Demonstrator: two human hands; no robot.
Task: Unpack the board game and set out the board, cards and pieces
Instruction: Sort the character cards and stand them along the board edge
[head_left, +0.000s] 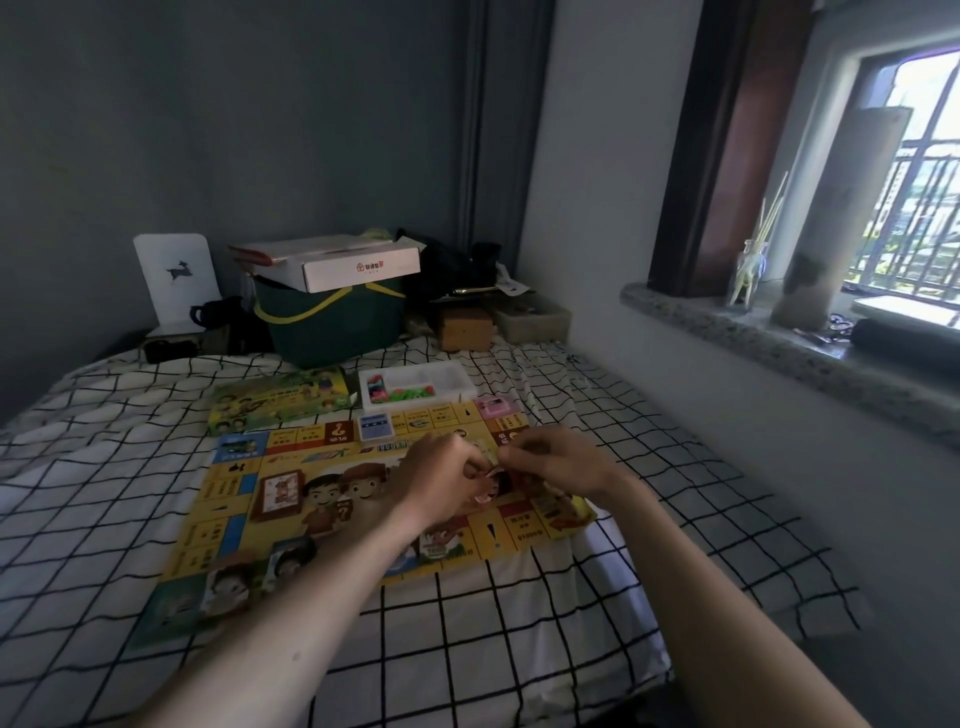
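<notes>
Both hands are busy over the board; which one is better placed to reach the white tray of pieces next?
Probably the left hand: the white tray lies beyond the board, nearer its side than the right hand. Both pinch something small first.

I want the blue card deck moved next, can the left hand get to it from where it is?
Probably yes. The blue card deck lies uncovered on the board's far edge, beyond the left hand. But both hands are busy; the right hand shares the small item.

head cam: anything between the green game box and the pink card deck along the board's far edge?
Yes: the white plastic tray of coloured pieces, and just nearer, a blue card deck on the yellow board, in the head view.
</notes>
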